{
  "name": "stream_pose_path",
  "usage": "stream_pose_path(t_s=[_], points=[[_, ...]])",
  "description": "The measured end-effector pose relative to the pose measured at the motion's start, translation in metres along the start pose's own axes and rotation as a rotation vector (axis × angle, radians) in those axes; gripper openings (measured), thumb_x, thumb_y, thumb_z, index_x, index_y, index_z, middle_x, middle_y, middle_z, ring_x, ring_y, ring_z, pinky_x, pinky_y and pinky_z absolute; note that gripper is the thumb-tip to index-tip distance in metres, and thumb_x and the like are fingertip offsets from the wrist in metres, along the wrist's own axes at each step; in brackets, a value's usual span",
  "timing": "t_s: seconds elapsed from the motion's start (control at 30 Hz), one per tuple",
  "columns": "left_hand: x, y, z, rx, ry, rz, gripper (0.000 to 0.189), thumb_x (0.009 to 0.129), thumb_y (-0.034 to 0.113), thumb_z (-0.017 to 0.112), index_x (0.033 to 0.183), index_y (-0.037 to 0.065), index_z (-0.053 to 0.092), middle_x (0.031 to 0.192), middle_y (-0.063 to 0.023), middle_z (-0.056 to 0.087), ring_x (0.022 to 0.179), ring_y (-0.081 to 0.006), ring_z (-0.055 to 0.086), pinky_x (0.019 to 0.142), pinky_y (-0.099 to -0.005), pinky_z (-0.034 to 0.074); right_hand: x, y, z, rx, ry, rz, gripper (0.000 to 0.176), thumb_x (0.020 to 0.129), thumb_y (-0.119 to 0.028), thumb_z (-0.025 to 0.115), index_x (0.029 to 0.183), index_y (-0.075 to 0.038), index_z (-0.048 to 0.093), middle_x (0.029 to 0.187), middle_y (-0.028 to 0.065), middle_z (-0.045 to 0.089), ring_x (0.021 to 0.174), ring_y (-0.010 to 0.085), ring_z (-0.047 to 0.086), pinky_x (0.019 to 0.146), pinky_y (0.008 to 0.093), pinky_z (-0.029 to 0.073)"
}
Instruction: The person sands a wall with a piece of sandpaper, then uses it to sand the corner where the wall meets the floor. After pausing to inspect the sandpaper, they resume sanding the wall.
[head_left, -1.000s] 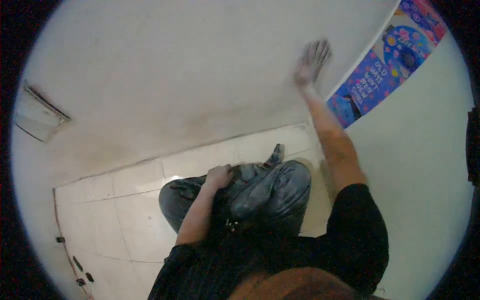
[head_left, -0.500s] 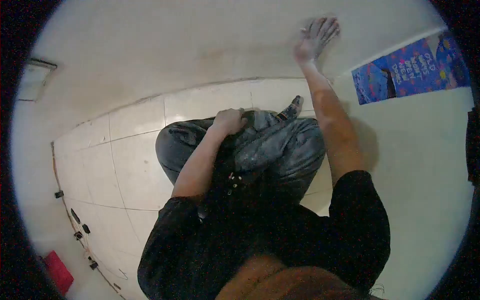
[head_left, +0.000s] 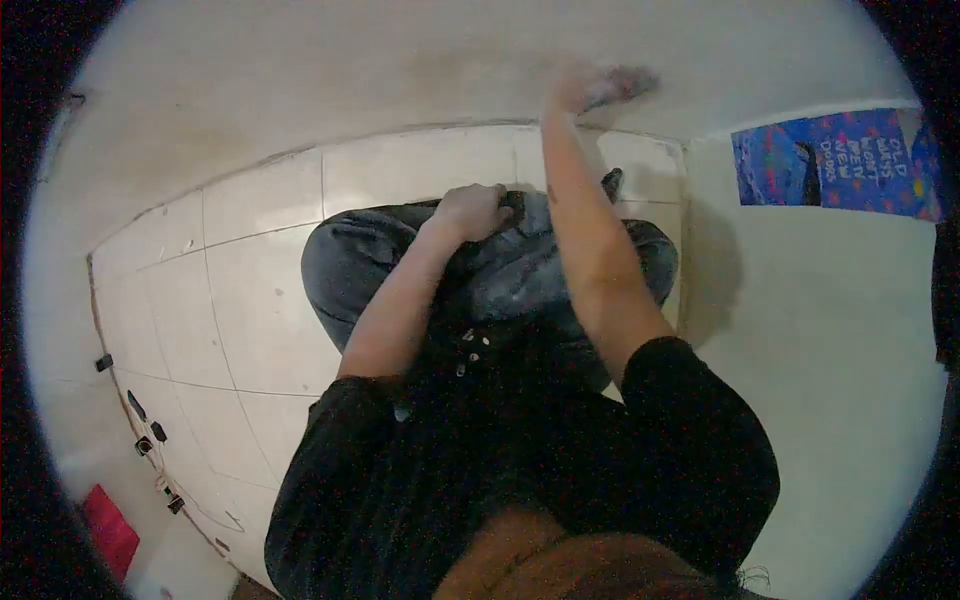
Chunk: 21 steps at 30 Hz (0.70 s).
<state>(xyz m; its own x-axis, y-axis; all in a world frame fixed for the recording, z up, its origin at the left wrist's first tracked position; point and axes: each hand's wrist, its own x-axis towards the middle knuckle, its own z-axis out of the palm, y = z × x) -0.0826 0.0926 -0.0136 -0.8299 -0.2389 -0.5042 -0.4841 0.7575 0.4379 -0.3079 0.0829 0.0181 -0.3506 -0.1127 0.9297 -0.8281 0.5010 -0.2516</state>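
My left hand (head_left: 470,212) rests on the dark, dusty trousers (head_left: 520,285) over my crossed legs, its thumb apart from the loosely bent fingers and nothing visible in it. Raised against the pale wall (head_left: 340,75), my right hand (head_left: 605,88) is blurred, with its fingers stretched out to the right. No object shows in it. Whether the palm touches the wall cannot be made out.
Light floor tiles (head_left: 265,300) lie around my legs. On the right wall is a blue poster (head_left: 870,160) with white lettering. Small black items (head_left: 158,432) and thin cables run along the left floor edge, near a red object (head_left: 108,530).
My right hand has swept left and slightly down along the wall, and its fingers now point right instead of up. My left hand stays on my lap. The view has shifted slightly.
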Motion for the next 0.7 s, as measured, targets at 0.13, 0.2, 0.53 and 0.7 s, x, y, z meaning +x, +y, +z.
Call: stream_pose_path(t_s=[0.13, 0.2, 0.53, 0.7], points=[[0.002, -0.003, -0.004, -0.047, 0.017, 0.017, 0.041, 0.096, 0.037, 0.051, 0.125, 0.008, 0.056, 0.109, -0.0211, 0.067, 0.105, -0.0409, 0.063, 0.090, -0.0513, 0.050, 0.057, -0.010, 0.003, 0.011, 0.013, -0.102, 0.056, 0.105, -0.032, 0.028, 0.152, -0.003, 0.025, 0.160, 0.0191, 0.019, 0.149, 0.0340, 0.014, 0.121, 0.0458, 0.008], [0.004, -0.001, -0.006, -0.055, 0.022, 0.037, 0.042, 0.096, 0.039, 0.052, 0.124, 0.008, 0.056, 0.110, -0.0208, 0.067, 0.106, -0.0410, 0.062, 0.090, -0.0514, 0.050, 0.114, -0.018, 0.000, 0.022, 0.083, -0.184, 0.056, 0.105, -0.032, 0.028, 0.152, -0.003, 0.025, 0.160, 0.0192, 0.019, 0.149, 0.0342, 0.014, 0.121, 0.0461, 0.008], [-0.002, 0.004, -0.006, -0.093, 0.092, 0.117, 0.041, 0.097, 0.038, 0.051, 0.123, 0.007, 0.056, 0.111, -0.0227, 0.066, 0.107, -0.0405, 0.062, 0.092, -0.0500, 0.049, 0.060, 0.020, -0.017, -0.090, -0.340, -0.375, 0.057, 0.105, -0.033, 0.028, 0.152, -0.003, 0.025, 0.160, 0.0196, 0.018, 0.149, 0.0348, 0.013, 0.121, 0.0475, 0.008], [-0.018, 0.008, -0.011, -0.117, 0.107, 0.149, 0.042, 0.096, 0.036, 0.053, 0.123, 0.004, 0.056, 0.112, -0.0215, 0.066, 0.108, -0.0389, 0.062, 0.092, -0.0495, 0.050, 0.084, 0.004, -0.024, -0.130, -0.470, -0.459, 0.057, 0.105, -0.034, 0.028, 0.152, -0.003, 0.025, 0.160, 0.0198, 0.018, 0.149, 0.0351, 0.013, 0.120, 0.0482, 0.008]])
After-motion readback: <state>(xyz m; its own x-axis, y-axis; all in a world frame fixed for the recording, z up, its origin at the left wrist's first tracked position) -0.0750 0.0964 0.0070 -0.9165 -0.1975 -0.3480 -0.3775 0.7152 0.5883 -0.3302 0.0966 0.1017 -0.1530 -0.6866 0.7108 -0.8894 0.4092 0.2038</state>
